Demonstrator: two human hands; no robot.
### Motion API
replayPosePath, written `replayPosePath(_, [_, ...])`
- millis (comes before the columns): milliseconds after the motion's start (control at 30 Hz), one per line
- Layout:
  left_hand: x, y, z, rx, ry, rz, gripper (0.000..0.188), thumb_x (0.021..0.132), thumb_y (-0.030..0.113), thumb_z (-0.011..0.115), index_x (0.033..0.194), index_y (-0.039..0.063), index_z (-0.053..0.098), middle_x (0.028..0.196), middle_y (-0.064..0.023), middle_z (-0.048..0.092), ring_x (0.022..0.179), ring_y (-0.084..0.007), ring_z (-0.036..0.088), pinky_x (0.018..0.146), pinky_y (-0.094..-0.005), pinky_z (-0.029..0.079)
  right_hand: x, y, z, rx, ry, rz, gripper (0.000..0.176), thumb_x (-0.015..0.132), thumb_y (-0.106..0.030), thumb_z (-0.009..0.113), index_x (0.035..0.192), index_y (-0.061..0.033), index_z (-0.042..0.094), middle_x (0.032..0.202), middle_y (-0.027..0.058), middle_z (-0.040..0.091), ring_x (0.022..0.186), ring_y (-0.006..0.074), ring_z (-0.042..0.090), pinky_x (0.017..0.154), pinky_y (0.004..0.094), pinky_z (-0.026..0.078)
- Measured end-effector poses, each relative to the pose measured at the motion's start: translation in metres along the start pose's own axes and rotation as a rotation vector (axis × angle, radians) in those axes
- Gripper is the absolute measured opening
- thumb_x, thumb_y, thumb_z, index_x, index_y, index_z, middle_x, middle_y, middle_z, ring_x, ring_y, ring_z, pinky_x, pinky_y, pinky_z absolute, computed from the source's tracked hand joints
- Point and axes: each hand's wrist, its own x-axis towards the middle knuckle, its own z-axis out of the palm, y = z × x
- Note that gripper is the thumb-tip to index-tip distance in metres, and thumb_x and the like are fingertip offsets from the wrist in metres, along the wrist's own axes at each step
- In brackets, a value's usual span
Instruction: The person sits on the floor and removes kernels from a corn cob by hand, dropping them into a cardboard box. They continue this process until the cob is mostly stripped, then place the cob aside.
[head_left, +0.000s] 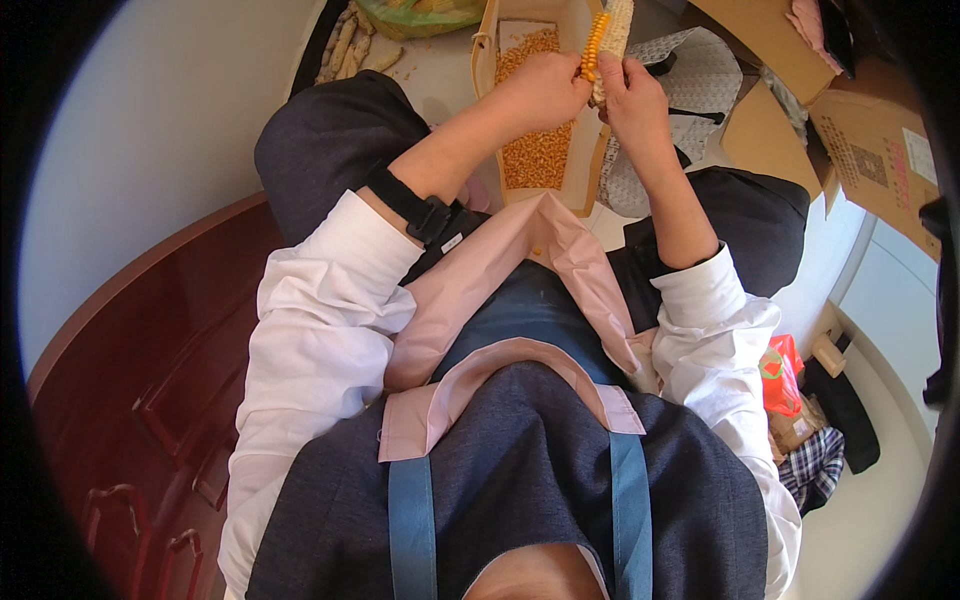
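Above an open cardboard container (589, 161), both hands meet at a mostly stripped corn cob (618, 30). A narrow band of yellow kernels (595, 45) still runs along the cob's left side. My right hand (637, 97) grips the cob's lower part, thumb lying along it. Curled at the lower end of the kernel band, my left hand (551, 90) presses against the cob; its fingertips are partly hidden. Loose corn kernels (536, 159) cover much of the container's floor, and my left forearm hides part of them.
Bare cobs (345, 46) lie at the upper left beside a green plastic bag (424, 19). To the right are a patterned white bag (697, 79) and a cardboard box (862, 142). My knees flank the container. A dark red wooden cabinet (180, 360) stands at the left.
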Motion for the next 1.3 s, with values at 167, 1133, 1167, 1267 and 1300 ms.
replayPosePath(167, [-0.003,0.001,0.001,-0.16,0.023,-0.033,0.033,0.079,0.023,0.048,0.102,-0.001,0.054,0.066,-0.014,0.058,0.059,-0.0212,0.055,0.056,-0.0337,0.043,0.004,0.001,-0.001,0.316,-0.027,0.092,0.036,0.09,-0.034,0.047,0.078,-0.0003,0.053,0.059,0.0007,0.048,0.047,0.0074,0.043,0.041,0.0232,0.035])
replayPosePath(1133, [-0.001,0.003,-0.003,-0.048,0.112,0.02,0.043,0.075,0.029,0.052,0.1,-0.005,0.054,0.081,-0.022,0.06,0.077,-0.03,0.059,0.069,-0.0361,0.046,-0.001,-0.008,-0.003,0.175,-0.078,0.062,0.044,0.091,-0.035,0.032,0.088,0.0032,0.054,0.069,0.0191,0.057,0.062,0.0296,0.059,0.062,0.038,0.046])
replayPosePath(1167, [-0.002,0.003,-0.002,-0.065,0.119,0.01,0.044,0.074,0.031,0.052,0.098,-0.006,0.055,0.083,-0.0235,0.06,0.08,-0.0331,0.059,0.072,-0.0378,0.046,0.0,-0.008,-0.003,0.165,-0.065,0.064,0.043,0.091,-0.035,0.033,0.089,0.0029,0.053,0.071,0.0207,0.057,0.066,0.0327,0.059,0.064,0.0395,0.045])
replayPosePath(1267, [-0.003,0.006,-0.002,-0.139,0.137,0.012,0.046,0.074,0.033,0.052,0.094,-0.008,0.056,0.085,-0.0254,0.06,0.083,-0.0363,0.059,0.075,-0.0393,0.046,0.0,-0.009,-0.003,0.107,-0.004,-0.007,0.042,0.09,-0.035,0.033,0.09,0.0017,0.053,0.076,0.0231,0.058,0.074,0.0385,0.057,0.068,0.0426,0.044])
replayPosePath(1300, [-0.003,0.007,-0.002,-0.167,0.145,0.013,0.046,0.074,0.033,0.052,0.093,-0.008,0.056,0.085,-0.0256,0.059,0.083,-0.0363,0.059,0.074,-0.0392,0.046,-0.001,-0.01,-0.002,0.067,0.024,-0.029,0.041,0.09,-0.035,0.034,0.091,0.0012,0.053,0.078,0.0236,0.058,0.076,0.04,0.056,0.068,0.0434,0.044])
